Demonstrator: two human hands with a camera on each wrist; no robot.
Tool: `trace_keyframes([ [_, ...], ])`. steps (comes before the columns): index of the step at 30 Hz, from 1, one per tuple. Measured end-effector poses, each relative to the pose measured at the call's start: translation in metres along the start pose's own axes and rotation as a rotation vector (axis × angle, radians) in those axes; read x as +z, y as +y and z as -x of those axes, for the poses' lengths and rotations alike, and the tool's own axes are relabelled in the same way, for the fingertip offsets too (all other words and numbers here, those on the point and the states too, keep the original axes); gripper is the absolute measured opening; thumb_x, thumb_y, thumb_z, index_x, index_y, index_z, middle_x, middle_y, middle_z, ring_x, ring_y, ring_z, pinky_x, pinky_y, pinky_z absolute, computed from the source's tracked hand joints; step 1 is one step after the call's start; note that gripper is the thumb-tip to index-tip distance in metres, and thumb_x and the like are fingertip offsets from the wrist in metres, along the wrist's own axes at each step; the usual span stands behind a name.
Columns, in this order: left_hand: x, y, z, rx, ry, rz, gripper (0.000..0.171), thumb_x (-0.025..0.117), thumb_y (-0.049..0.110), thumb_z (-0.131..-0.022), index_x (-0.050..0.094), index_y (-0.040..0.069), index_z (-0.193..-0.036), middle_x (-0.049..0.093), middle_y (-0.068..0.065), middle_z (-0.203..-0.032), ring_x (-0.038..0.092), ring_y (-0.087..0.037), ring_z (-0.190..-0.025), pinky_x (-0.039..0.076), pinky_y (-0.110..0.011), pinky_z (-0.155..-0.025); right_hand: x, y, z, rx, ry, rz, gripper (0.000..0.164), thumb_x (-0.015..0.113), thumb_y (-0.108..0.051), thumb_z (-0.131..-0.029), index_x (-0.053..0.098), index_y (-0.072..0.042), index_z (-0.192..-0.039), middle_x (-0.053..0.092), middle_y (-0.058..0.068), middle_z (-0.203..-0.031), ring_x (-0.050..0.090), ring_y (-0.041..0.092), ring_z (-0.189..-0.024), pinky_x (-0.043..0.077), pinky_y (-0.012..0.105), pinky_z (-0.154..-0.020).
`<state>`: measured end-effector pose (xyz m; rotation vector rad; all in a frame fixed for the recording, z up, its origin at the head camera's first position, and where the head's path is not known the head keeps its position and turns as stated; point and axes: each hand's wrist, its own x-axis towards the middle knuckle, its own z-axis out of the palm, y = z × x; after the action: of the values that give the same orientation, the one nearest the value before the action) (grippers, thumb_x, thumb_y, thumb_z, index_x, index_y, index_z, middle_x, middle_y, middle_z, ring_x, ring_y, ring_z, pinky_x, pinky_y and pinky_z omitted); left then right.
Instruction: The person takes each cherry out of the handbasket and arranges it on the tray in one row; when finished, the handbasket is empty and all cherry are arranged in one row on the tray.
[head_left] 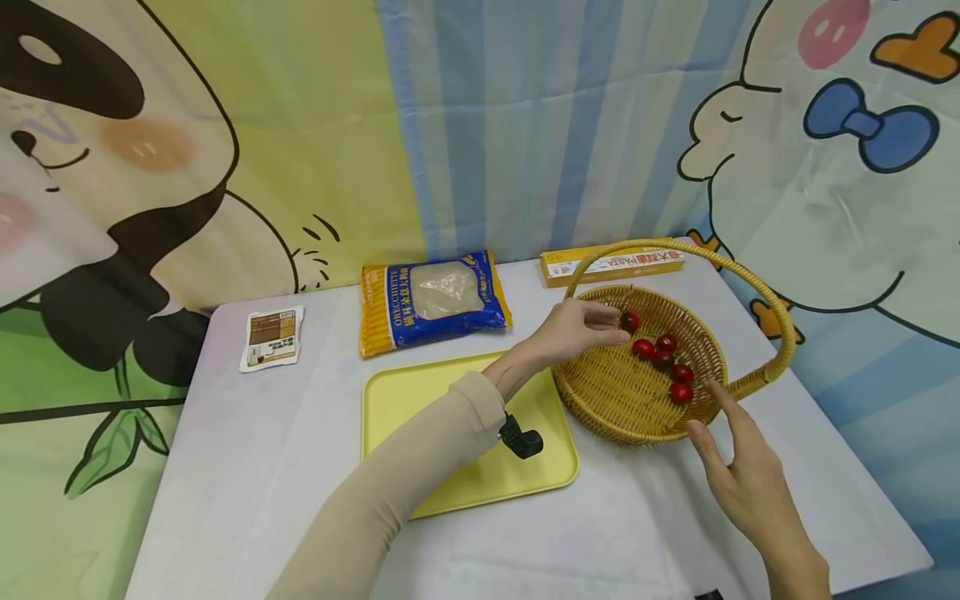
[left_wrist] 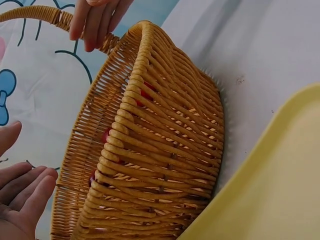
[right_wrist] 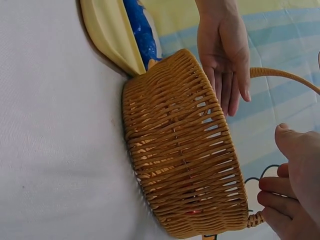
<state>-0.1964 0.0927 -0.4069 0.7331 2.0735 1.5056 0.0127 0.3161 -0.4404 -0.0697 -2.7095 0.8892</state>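
A round wicker basket with a tall arched handle stands upright on the table. Several small dark-red cherries lie inside it, toward the right half. My left hand reaches over the left rim, fingers extended and thumb apart, holding nothing. One cherry lies by its fingertips in the head view. At the near right side, my right hand has its thumb and fingers spread by the rim. In the right wrist view, the right hand's fingers are close to the handle's base.
A yellow tray lies left of the basket, under my left forearm. Behind the tray is a blue-and-yellow pasta bag. The pasta box stands behind the basket, and a small packet lies far left. A printed curtain borders the table.
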Motion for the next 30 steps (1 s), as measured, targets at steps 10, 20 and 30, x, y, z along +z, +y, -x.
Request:
trace_keyframes([
  [10,0.006,-0.001,-0.014,-0.043,-0.002,-0.029,0.052,0.075,0.036,-0.099,0.065,0.010,-0.143,0.068,-0.002,-0.139,0.065,-0.015,-0.124,0.057,-0.026,-0.094,0.002,0.002,0.003,0.000,0.231,-0.034,0.052,0.072,-0.013,-0.100,0.056,-0.010,-0.150,0.063,0.018,-0.143,0.052,0.009,-0.142,0.027,0.002,-0.110],
  [20,0.012,-0.005,-0.026,-0.056,-0.022,-0.104,0.049,0.073,0.032,-0.100,0.066,0.007,-0.142,0.066,-0.006,-0.142,0.064,-0.020,-0.126,0.057,-0.028,-0.095,0.004,0.003,0.004,0.154,0.367,-0.103,0.045,0.078,-0.010,-0.095,0.060,-0.004,-0.136,0.070,0.008,-0.121,0.054,-0.019,-0.117,0.038,0.001,-0.103],
  [30,0.021,-0.007,-0.041,-0.138,-0.024,-0.079,0.048,0.077,0.033,-0.097,0.069,0.008,-0.137,0.071,-0.005,-0.134,0.066,-0.020,-0.120,0.059,-0.031,-0.090,0.006,0.009,-0.006,0.392,0.377,-0.258,0.057,0.070,-0.024,-0.102,0.048,-0.011,-0.153,0.059,0.015,-0.149,0.058,0.007,-0.135,0.043,0.007,-0.105],
])
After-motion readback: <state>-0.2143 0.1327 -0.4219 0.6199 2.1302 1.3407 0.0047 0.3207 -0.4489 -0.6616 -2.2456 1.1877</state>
